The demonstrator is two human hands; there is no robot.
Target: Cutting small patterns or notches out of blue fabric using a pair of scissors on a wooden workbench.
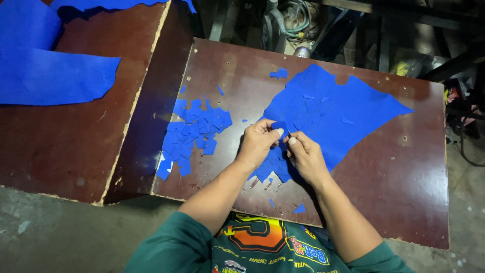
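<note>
Seen from above, both forearms reached forward from green sleeves over a dark brown bench (394,192), wrists bent inward so the hands met near its middle. The left hand (256,144) curled with knuckles up, its fingers pinched on a small blue square piece (279,126). The right hand (305,155) faced it, thumb and forefinger closed narrowly on the same piece's right edge. Just beyond the hands lay a large ragged blue sheet (353,114), strewn with small cut bits. A pile of blue squares (194,131) sat to the left of the hands. On a second bench at far left rested another blue sheet (50,76).
</note>
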